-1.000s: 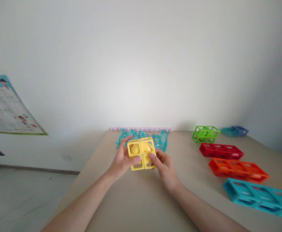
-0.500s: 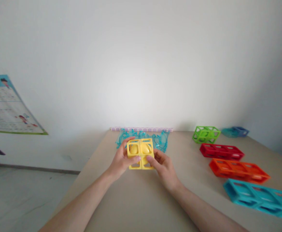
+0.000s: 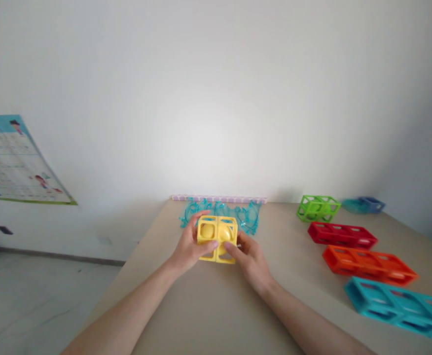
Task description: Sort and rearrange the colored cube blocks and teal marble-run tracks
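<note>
A yellow openwork block (image 3: 217, 238), made of square frames with rounded shapes inside, is held up over the table. My left hand (image 3: 191, 245) grips its left side, thumb across the front face. On the right side my right hand (image 3: 248, 256) holds the same block, its thumb on the lower front. The fingers behind the block are partly hidden. Behind it lie clear turquoise plastic pieces (image 3: 251, 217), partly covered by the block and my left hand.
On the table (image 3: 216, 315), to the right, are a green block (image 3: 317, 208), a red bar (image 3: 342, 235), an orange bar (image 3: 369, 265) and a turquoise bar (image 3: 404, 305). A blue piece (image 3: 372, 204) sits at the back right. A patterned strip (image 3: 219, 199) runs along the wall.
The whole view has shifted slightly. The yellow block is tilted a little differently between my hands, and both hands still hold it.
</note>
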A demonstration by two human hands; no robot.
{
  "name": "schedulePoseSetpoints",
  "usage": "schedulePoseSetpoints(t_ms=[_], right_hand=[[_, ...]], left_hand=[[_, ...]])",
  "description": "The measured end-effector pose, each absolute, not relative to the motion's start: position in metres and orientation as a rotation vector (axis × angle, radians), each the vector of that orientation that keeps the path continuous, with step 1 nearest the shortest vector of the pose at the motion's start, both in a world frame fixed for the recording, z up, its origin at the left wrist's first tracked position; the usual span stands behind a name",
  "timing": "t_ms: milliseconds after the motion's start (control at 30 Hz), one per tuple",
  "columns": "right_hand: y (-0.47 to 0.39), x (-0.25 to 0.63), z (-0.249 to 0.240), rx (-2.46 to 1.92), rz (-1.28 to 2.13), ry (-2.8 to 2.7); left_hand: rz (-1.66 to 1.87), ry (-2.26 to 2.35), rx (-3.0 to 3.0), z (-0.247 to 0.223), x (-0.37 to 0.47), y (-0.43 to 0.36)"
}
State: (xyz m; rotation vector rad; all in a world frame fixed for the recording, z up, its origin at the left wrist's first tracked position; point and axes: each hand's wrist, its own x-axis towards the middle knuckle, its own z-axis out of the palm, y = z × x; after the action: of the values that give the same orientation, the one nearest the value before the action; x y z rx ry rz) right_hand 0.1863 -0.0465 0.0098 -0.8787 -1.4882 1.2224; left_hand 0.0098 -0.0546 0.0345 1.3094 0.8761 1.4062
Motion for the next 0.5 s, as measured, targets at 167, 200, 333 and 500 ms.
schedulePoseSetpoints(t_ms=[167,200,333,500], right_hand=[[-0.0447,0.1868,0.0144,-0.839,1.291,-1.458],[-0.0441,0.1870,0.0148,-0.830,1.312,-1.442],[-0.0414,0.1886,0.0120,-0.818,1.332,-1.413],[-0.0414,0.1905,0.0084,-0.814,1.297,-1.427]], left_hand=[[1.420,0.883,1.323,0.0324,0.0094,-0.0515],[1.419,0.884,1.329,0.0319,0.0094,-0.0509],[1.424,0.890,1.365,0.0303,0.0096,-0.0497],[1.426,0.884,1.399,0.0295,0.0088,-0.0497]])
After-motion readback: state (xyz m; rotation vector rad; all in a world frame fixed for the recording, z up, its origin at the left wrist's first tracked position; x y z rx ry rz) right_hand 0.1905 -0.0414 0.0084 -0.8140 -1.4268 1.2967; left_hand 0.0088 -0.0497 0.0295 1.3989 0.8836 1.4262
